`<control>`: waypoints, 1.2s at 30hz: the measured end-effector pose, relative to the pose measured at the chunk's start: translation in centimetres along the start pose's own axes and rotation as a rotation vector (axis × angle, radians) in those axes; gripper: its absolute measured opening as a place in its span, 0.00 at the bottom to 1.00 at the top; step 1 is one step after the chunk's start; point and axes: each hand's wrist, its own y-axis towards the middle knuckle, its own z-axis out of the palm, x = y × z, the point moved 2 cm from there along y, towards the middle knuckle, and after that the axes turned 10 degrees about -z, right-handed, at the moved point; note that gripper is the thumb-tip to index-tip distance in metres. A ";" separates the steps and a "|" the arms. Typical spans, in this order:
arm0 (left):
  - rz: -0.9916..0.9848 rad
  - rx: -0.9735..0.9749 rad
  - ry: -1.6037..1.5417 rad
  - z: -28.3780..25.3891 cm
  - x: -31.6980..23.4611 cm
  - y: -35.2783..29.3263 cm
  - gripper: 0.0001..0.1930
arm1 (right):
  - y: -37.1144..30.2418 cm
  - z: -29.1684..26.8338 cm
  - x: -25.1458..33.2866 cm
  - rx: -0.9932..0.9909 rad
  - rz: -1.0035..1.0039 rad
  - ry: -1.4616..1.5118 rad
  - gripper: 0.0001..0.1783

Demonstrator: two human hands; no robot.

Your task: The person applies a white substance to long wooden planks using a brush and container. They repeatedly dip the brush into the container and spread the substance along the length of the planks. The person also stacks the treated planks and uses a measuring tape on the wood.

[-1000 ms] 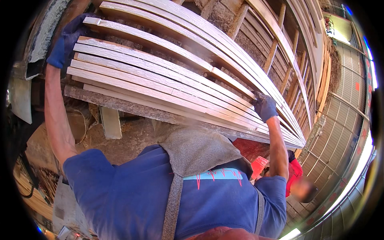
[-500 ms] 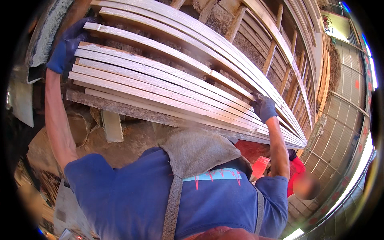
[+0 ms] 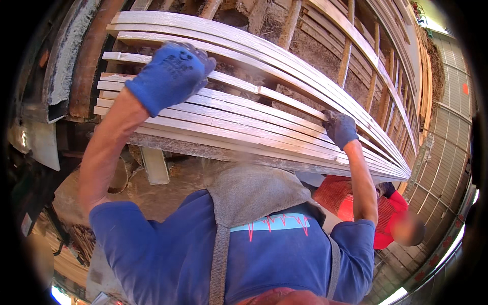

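Note:
Long pale wooden strips lie side by side across the bench, some in a near group and others in a far group. Between the two groups runs a single wooden strip. My left hand, in a blue glove, is curled over this strip near its left end, with the fingertips hidden beneath. Farther right along the same strip, my right hand, in a dark-palmed blue glove, is closed on it.
A worn ledge runs below the near strips. Rusty rails stand at the left. Beyond the strips is a slatted wooden frame over sawdust. At the right, a person in red has a gloved hand near the strips' far end.
My left hand has moved right from the strips' left ends onto the single strip. My right hand stays at its place on that strip. The view has shifted slightly.

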 end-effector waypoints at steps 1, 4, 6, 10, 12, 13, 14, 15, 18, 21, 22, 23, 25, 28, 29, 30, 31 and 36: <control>0.016 -0.008 0.012 0.5 -0.2 0.4 0.14 | 0.1 0.3 -0.1 0.018 0.022 -0.005 0.20; 0.044 0.009 0.035 1.7 -0.5 1.0 0.10 | 0.5 0.4 -0.1 0.009 -0.020 -0.101 0.18; 0.051 0.072 0.036 2.2 -0.5 1.5 0.08 | 0.1 0.0 0.2 0.040 0.016 -0.036 0.20; 0.053 -0.004 0.075 2.3 -0.8 1.4 0.06 | -0.1 0.0 0.1 0.001 -0.017 -0.021 0.19; 0.046 -0.028 0.108 2.5 -0.7 1.1 0.05 | -0.1 0.0 0.0 -0.014 -0.027 0.012 0.18; 0.041 -0.039 0.110 2.2 -0.8 1.1 0.05 | -0.1 0.1 0.0 -0.029 -0.038 0.002 0.18; 0.035 -0.050 0.112 2.2 -0.8 1.1 0.04 | -0.1 0.3 -0.1 -0.044 -0.050 -0.008 0.17; 0.039 -0.041 0.133 2.2 -0.8 1.2 0.04 | -0.2 0.4 -0.2 -0.064 -0.061 -0.017 0.17; 0.030 -0.073 0.155 1.9 -1.2 1.1 0.04 | -0.2 0.3 0.0 -0.068 -0.065 -0.030 0.17; 0.045 -0.069 0.167 2.3 -1.0 1.1 0.04 | -0.3 0.5 -0.2 -0.105 -0.087 -0.027 0.18; 0.040 -0.068 0.166 2.4 -1.0 1.1 0.04 | -0.3 0.5 -0.2 -0.129 -0.098 -0.011 0.18; 0.036 -0.067 0.165 2.4 -1.0 1.0 0.04 | -0.2 0.4 -0.2 -0.110 -0.085 -0.018 0.19; 0.041 -0.068 0.167 2.5 -1.0 1.1 0.04 | -0.1 0.0 0.2 -0.071 -0.054 -0.029 0.19; 0.054 -0.072 0.162 2.5 -1.1 1.2 0.04 | -0.2 0.8 -0.4 -0.111 -0.067 -0.056 0.16; 0.055 -0.072 0.151 2.4 -1.2 1.1 0.04 | -0.2 1.0 -0.6 -0.112 -0.071 -0.060 0.16; 0.055 -0.071 0.141 2.3 -1.3 1.1 0.04 | -0.2 1.3 -0.7 -0.115 -0.076 -0.065 0.16; 0.055 -0.054 0.141 2.4 -1.3 1.2 0.03 | -0.2 1.4 -0.8 -0.117 -0.080 -0.069 0.17; 0.106 -0.057 0.146 2.7 -1.6 1.5 0.02 | -0.1 0.2 -0.2 -0.049 -0.066 -0.051 0.17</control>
